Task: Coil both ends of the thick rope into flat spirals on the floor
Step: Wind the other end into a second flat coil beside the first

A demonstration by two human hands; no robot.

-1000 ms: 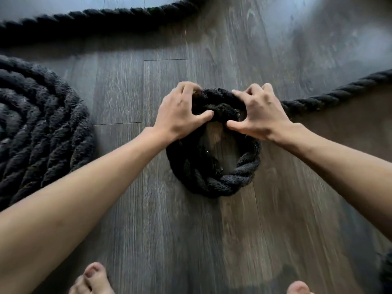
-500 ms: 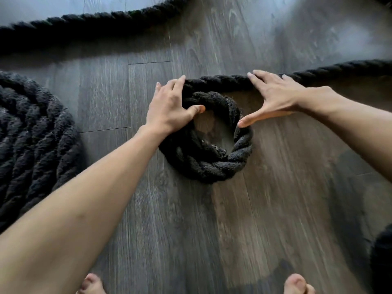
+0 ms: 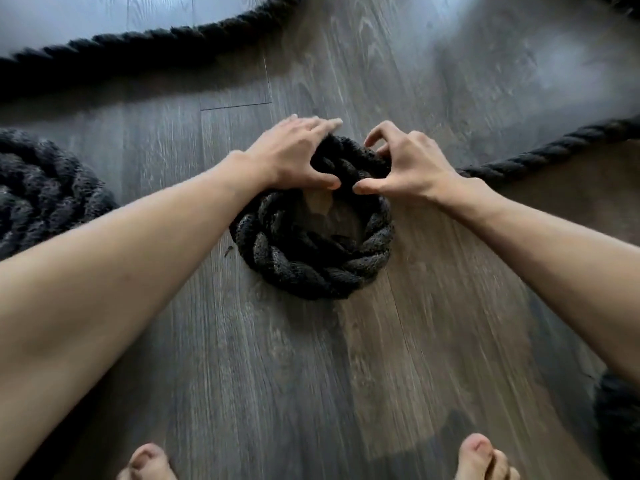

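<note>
While bare toes [image 3: 147, 462] show at the near edge below the two forearms, the grey-brown wood-plank floor [image 3: 311, 375] stretches up toward both hands. Just under the hands lies a small coil [image 3: 311, 261] of thick black twisted rope, a ring of about two turns with a patch of bare floor in its middle. The left hand [image 3: 291, 157] sits on the far-left part of this ring, thumb hooked over the inner edge and fingers spread across the top, pressing on the rope rather than closing around it. The right hand [image 3: 408, 164] grips the far-right part of the ring, thumb on the near side and curled fingers on the far side, pinching the rope between them. The two thumbs nearly meet over the ring's opening. From the right hand, a free length of rope [image 3: 554, 150] runs off to the right. Well to the left of the left forearm lies a larger finished spiral [image 3: 45, 192], partly cut off by the edge. Beyond both hands, another stretch of rope [image 3: 156, 46] curves across the floor, blurred.
</note>
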